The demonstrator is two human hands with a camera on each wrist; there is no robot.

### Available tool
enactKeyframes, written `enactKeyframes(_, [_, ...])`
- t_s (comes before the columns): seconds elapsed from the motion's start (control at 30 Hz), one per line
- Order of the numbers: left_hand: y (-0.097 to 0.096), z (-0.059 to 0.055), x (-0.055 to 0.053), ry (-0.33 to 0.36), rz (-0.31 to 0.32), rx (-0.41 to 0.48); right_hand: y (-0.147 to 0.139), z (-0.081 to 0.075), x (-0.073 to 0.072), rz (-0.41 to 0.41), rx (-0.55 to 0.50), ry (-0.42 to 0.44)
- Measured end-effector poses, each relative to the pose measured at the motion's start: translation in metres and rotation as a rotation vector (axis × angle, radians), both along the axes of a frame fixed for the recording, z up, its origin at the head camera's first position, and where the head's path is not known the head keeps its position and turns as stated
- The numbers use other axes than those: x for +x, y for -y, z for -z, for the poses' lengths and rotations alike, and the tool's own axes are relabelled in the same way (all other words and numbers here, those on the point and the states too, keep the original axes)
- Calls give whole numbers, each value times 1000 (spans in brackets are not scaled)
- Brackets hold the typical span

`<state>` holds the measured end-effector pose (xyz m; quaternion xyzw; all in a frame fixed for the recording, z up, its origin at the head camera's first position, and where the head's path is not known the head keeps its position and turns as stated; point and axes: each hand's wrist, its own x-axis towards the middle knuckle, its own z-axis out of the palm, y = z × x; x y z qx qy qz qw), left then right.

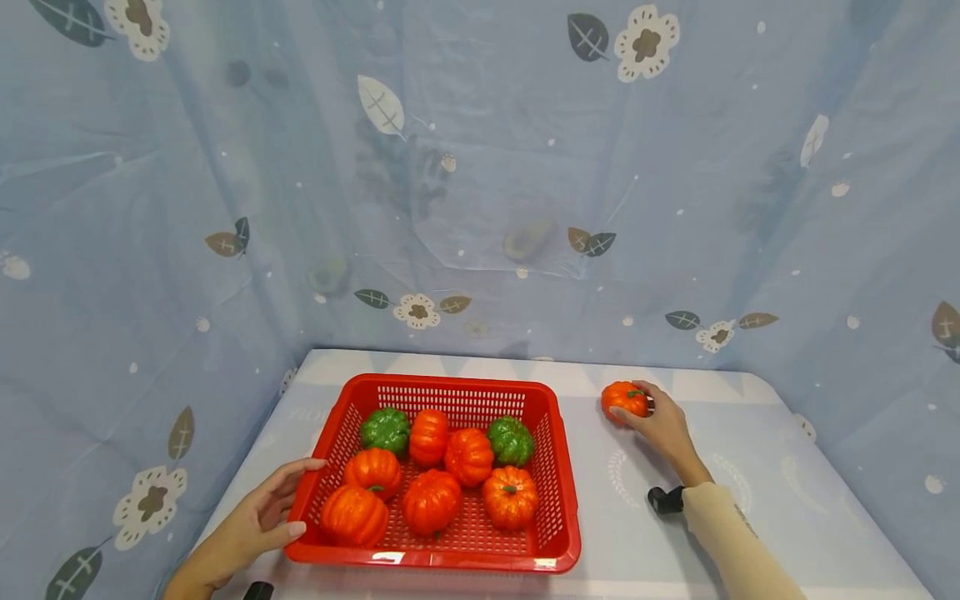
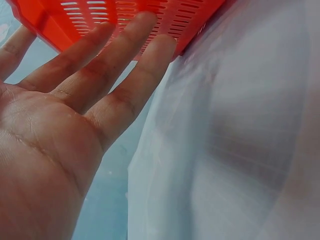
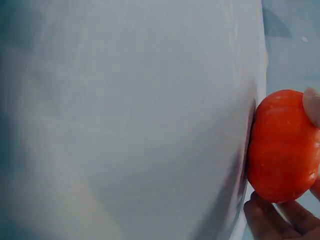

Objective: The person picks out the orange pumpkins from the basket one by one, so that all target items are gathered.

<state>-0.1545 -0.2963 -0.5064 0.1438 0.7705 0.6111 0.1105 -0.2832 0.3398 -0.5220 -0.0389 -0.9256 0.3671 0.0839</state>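
Note:
A red plastic basket [image 1: 566, 500] with slotted walls stands on the table, holding several orange toy pumpkins [image 1: 432, 502] and two green ones [image 1: 386, 431]. At its left side is my left hand [image 1: 258, 517], thumb and fingertips at the rim. The left wrist view shows those fingers [image 2: 125, 95] fairly straight against the outer wall. Right of the basket, my right hand [image 1: 663, 429] grips a single orange pumpkin [image 1: 621, 402] between thumb and fingers. In the right wrist view this pumpkin [image 3: 282, 150] sits at the table surface, its far side partly out of frame.
The table [image 1: 600, 542] has a pale printed cover. Blue floral curtains [image 1: 480, 208] hang behind it and on both sides. A black wrist device [image 1: 665, 500] is at the right wrist, and part of another [image 1: 258, 590] shows near the left one.

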Motion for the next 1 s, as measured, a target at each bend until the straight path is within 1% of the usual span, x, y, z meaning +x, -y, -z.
enactKeyframes(0.1, [0,-1,1,5,-11,-5,-1,-2,-1,-17,3,8])
enactKeyframes(0.2, [0,0,1,5,-11,-3,-3,-5,4,-37,0,19])
enactKeyframes(0.27, [0,0,0,1,-7,-2,-4,-9,8,-51,-3,25])
enactKeyframes(0.33, [0,1,-1,5,-7,2,-5,-16,11,-49,19,27])
enactKeyframes(0.43, [-1,1,-1,15,-4,9,-5,-30,15,-33,58,-24])
enactKeyframes(0.5, [-1,1,-1,28,1,18,-3,-40,16,-12,89,-78])
enactKeyframes(0.6, [0,1,0,37,-1,20,3,-55,19,8,101,-150])
enactKeyframes(0.7, [0,1,1,40,-4,21,14,-70,22,7,108,-196])
enactKeyframes(0.83, [0,0,2,43,-11,18,33,-89,26,-35,101,-228])
enactKeyframes(0.9, [0,0,2,44,-11,21,44,-96,28,-77,84,-234])
enactKeyframes(1.0, [0,0,1,44,-7,25,60,-103,30,-151,54,-244])
